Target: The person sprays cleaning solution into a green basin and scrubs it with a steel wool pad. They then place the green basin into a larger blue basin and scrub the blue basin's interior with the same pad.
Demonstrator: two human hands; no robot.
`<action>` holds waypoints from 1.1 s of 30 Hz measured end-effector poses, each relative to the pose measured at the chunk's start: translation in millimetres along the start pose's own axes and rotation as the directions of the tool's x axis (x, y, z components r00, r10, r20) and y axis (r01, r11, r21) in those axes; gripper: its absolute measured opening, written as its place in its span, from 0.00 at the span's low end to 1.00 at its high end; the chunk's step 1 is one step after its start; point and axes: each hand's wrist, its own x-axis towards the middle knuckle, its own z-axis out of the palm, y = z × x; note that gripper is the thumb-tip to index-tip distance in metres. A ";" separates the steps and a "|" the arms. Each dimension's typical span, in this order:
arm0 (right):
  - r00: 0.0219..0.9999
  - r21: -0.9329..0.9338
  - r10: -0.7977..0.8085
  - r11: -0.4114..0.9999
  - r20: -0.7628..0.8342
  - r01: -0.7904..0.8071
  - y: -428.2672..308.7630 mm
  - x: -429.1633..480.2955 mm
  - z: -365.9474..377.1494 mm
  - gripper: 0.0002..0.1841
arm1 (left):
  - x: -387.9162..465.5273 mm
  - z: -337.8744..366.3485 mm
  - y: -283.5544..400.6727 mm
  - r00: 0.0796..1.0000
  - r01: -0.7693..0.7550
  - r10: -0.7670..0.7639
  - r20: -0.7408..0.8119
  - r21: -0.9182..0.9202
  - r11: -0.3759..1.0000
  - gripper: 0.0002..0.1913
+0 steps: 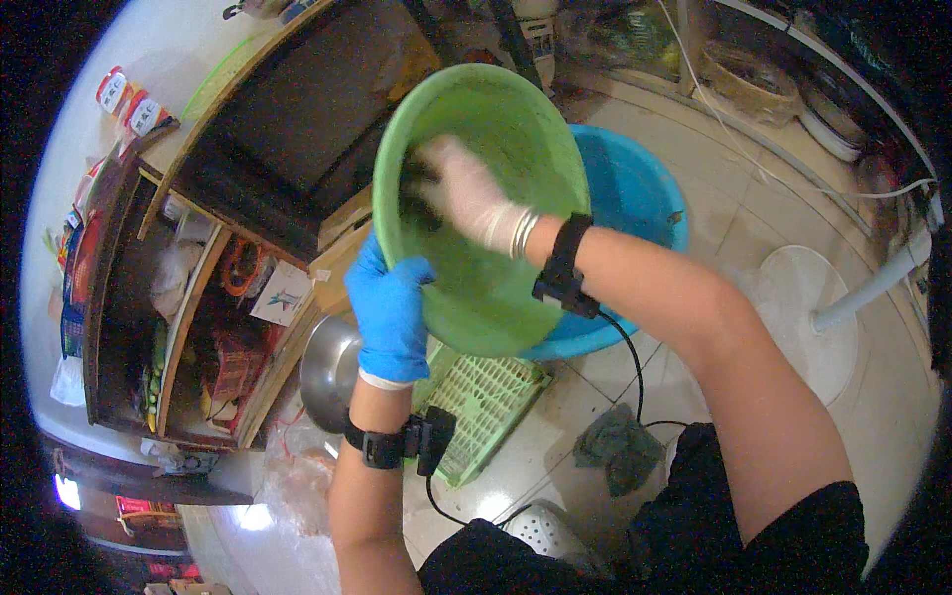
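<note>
A large green plastic basin (520, 149) is held up on its side, its open mouth turned towards me. My left hand (390, 312), in a blue glove, grips the basin's lower left rim with the thumb on the inner side. Inside the basin is my right hand (476, 197), wearing a whitish glove and a silver bangle. Its fingers hold a dark wad (420, 190) against the left inner wall. Motion blur hides what that wad is made of. Behind and below the green basin, a blue plastic tub (632, 186) stands on the tiled floor.
A green slatted crate (494, 409) and a steel bowl (323, 372) lie below the basin. A dark grey-green cloth (619, 446) is on the tiles. Wooden shelving (193, 320) stands left; a pole on a round white base (803, 320) stands right. Cables run from both wrist straps.
</note>
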 end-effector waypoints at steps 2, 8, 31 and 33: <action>0.941 0.046 -0.280 0.960 0.192 0.276 -13.3 -25.1 9.1 0.17 | 9.8 -2.4 2.0 0.998 -0.052 0.050 -0.042 -0.045 0.998 0.28; 0.820 -0.366 0.154 0.928 0.551 0.071 41.0 -62.9 -2.6 0.15 | 12.4 -22.1 7.6 0.986 -0.164 0.156 -0.062 -0.165 0.972 0.27; 0.951 -0.077 0.293 0.950 -0.101 -0.301 62.9 -6.1 -33.2 0.11 | 5.9 -7.3 -24.5 0.996 0.090 -0.087 0.023 -0.221 0.971 0.19; 0.990 -0.090 -0.054 0.994 0.131 0.066 40.1 -27.3 -18.2 0.10 | 11.9 -5.5 -22.8 0.995 0.096 -0.082 0.054 -0.345 0.934 0.19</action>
